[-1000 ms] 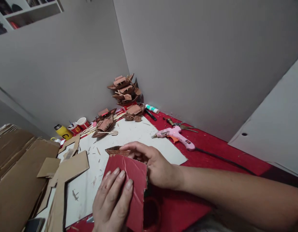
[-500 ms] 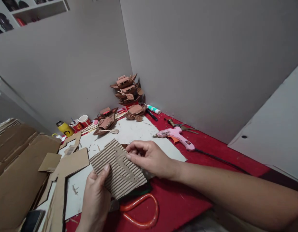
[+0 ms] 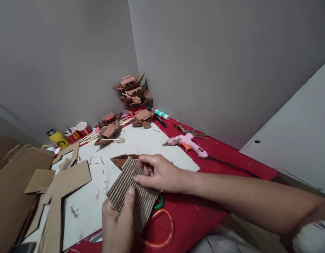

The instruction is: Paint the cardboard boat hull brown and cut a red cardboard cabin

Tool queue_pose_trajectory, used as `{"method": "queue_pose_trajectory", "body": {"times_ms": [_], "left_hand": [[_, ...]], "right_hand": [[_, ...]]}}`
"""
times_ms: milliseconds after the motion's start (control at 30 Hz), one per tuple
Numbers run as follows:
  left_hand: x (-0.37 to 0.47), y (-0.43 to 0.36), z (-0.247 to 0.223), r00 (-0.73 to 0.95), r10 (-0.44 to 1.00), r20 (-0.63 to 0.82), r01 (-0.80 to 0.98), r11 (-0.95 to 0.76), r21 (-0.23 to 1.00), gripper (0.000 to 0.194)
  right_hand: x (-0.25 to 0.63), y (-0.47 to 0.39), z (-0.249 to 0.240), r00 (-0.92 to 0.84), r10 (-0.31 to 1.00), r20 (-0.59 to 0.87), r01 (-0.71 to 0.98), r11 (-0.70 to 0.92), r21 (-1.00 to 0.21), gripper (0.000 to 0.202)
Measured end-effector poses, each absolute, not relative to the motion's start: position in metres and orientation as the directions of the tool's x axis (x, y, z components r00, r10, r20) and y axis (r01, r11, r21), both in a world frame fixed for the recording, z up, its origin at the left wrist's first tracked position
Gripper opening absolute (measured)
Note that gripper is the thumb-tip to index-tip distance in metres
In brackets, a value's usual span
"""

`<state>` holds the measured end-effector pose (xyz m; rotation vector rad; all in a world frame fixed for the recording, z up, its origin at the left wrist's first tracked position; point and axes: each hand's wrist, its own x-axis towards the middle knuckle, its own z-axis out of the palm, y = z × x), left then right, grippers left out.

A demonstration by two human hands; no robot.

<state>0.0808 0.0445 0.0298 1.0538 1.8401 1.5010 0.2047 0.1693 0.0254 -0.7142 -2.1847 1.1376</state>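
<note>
Nearest, the left hand (image 3: 118,223) grips a piece of corrugated cardboard (image 3: 143,201) by its left edge, thumb on the ridges. It looks light, stiff along the ridges but easily creased between them, so best held by its edges, without squeezing. At its far side the right hand (image 3: 157,172) is narrowed; whether it pinches the cardboard is hard to tell. Beyond, a brown boat hull (image 3: 121,161) rests on a white sheet (image 3: 85,207).
</note>
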Motion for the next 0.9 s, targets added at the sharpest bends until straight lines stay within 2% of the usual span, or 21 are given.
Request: {"method": "queue_pose_trajectory", "body": {"times_ms": [100,200,367,600,667,800,900], "left_hand": [[0.087,0.042,0.030,-0.603,0.795,0.066,0.236,0.098,0.967,0.040],[0.090,0.041,0.026,-0.641,0.764,0.070,0.241,0.114,0.964,0.039],[0.095,0.041,0.026,-0.608,0.787,0.104,0.292,0.099,0.951,0.036],[0.104,0.042,0.031,-0.567,0.820,0.082,0.247,0.074,0.966,0.033],[0.105,0.041,0.034,-0.589,0.803,0.090,0.216,0.049,0.975,0.033],[0.100,0.045,0.043,-0.710,0.703,0.029,0.053,0.013,0.998,0.040],[0.095,0.051,0.048,-0.687,0.725,0.052,0.042,-0.032,0.999,0.037]], "right_hand": [[0.204,0.169,0.026,-0.709,0.674,0.208,0.221,0.492,-0.842,0.018],[0.205,0.167,0.030,-0.718,0.653,0.240,0.211,0.533,-0.820,0.010],[0.208,0.162,0.039,-0.699,0.621,0.355,0.153,0.615,-0.773,0.007],[0.209,0.166,0.030,-0.622,0.655,0.428,0.250,0.685,-0.685,0.007],[0.210,0.168,0.031,-0.592,0.653,0.473,0.190,0.683,-0.705,0.010],[0.213,0.167,0.039,-0.483,0.700,0.526,-0.057,0.574,-0.817,0.007],[0.216,0.163,0.044,-0.445,0.697,0.562,-0.184,0.544,-0.819,0.002]]}}
